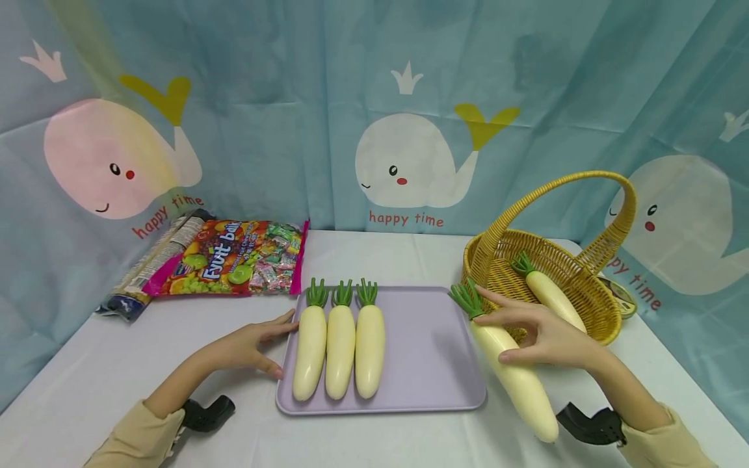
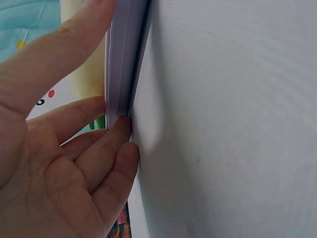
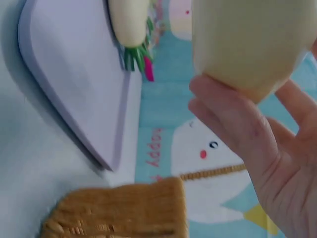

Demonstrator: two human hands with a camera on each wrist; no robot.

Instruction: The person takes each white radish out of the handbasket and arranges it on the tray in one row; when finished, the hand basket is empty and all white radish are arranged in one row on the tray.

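Between thumb and fingers, my right hand point(image 1: 544, 331) grips a white radish point(image 1: 515, 377) with a green leafy top, tilted beside the right edge of a lilac tray point(image 1: 427, 351). The same radish point(image 3: 252, 44) fills the top of the right wrist view. My left hand point(image 1: 251, 348) touches the tray's left edge with its fingers loosely extended; the left wrist view shows its fingertips point(image 2: 124, 124) at the rim. Three white radishes point(image 1: 339, 351) lie side by side on the tray's left half, leaves toward the back. One more radish point(image 1: 556, 299) rests in a wicker basket point(image 1: 608, 318).
The basket's tall handle point(image 1: 562, 179) arches up at the right, behind my right hand. A round tin point(image 1: 620, 296) stands partly hidden beyond it. At the back left lie a fruit candy bag point(image 1: 234, 260) and another long packet point(image 1: 152, 266). A whale-print curtain point(image 1: 263, 130) closes off the back.
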